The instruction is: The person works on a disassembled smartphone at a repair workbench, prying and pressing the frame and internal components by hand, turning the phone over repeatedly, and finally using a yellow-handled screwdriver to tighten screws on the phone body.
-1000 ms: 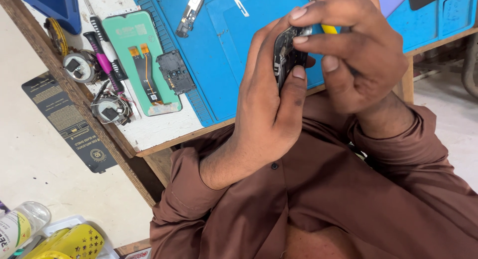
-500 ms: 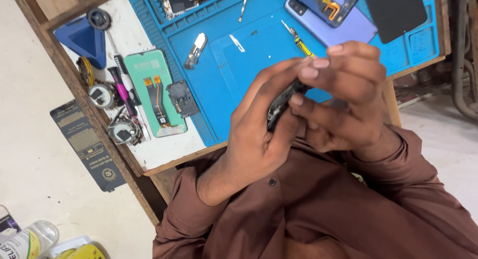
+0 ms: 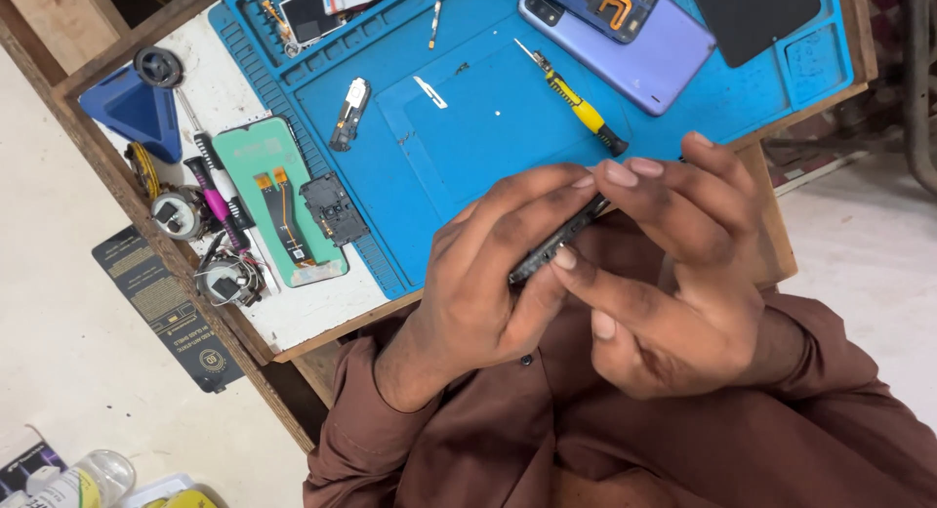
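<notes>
Both my hands hold a small flat black phone part (image 3: pixel 561 240) edge-on above my lap, just off the front edge of the bench. My left hand (image 3: pixel 488 284) grips it from below and the left, thumb against its underside. My right hand (image 3: pixel 673 264) pinches its upper end with the fingertips. Behind them on the blue work mat (image 3: pixel 459 137) lies a yellow-handled screwdriver (image 3: pixel 576 103).
An opened purple phone (image 3: pixel 634 40) and a dark screen panel (image 3: pixel 756 10) lie at the mat's far right. A green screen with flex cables (image 3: pixel 278 201), a black cover plate (image 3: pixel 334 210), a pink tool (image 3: pixel 215 201), a blue triangular pick (image 3: pixel 132 108) and small coils sit at the left. A dark card (image 3: pixel 166 303) lies on the floor.
The view has shifted so the bench sits higher and more of it shows. My hands have dropped lower toward my lap, and the black part has turned to lie more edge-on.
</notes>
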